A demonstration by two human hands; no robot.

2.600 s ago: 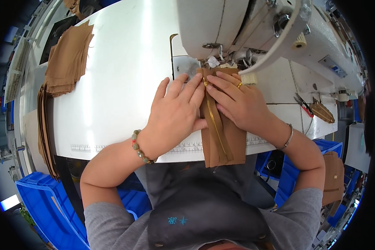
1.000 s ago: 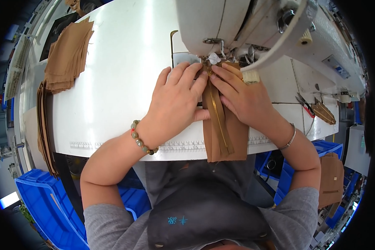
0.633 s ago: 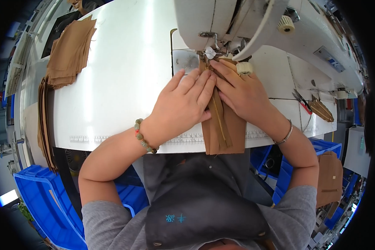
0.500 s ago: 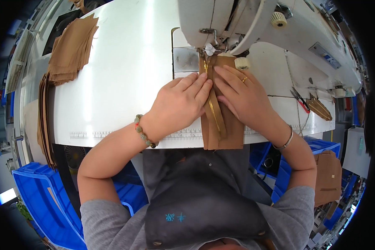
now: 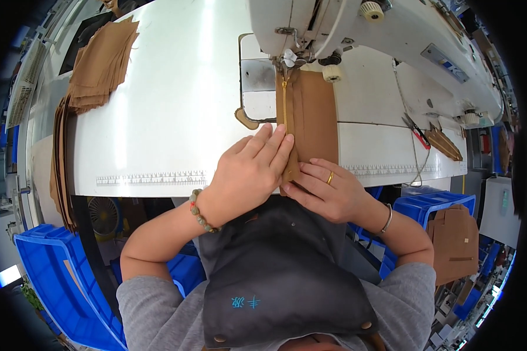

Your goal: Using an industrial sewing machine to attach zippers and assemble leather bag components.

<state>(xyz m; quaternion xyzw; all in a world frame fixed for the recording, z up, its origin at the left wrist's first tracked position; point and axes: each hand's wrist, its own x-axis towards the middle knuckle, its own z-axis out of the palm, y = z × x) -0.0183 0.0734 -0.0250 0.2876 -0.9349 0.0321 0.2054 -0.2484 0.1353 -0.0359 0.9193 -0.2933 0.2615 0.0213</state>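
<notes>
A brown fabric piece (image 5: 317, 111) lies on the white table under the sewing machine's presser foot (image 5: 284, 73), with a gold-toothed zipper (image 5: 284, 99) running along its left part. My left hand (image 5: 243, 169) rests over the lower part of the zipper, fingers stretched forward with their tips on it. Lower right, at the table's front edge, my right hand (image 5: 328, 193) has its fingers curled on the near end of the fabric and zipper tape, gripping it; its thumb is partly hidden.
The white machine (image 5: 380, 44) fills the upper right. Scissors (image 5: 418, 134) and brown zipper strips (image 5: 445, 146) lie at the right. Brown fabric stacks (image 5: 99, 64) sit along the left. Blue bins (image 5: 64, 281) stand below the table on both sides, brown panels (image 5: 454, 245) at the right one.
Both hands have moved back from the presser foot toward the front edge, the right one furthest and now gripping the near end. More of the fabric and zipper by the foot is uncovered.
</notes>
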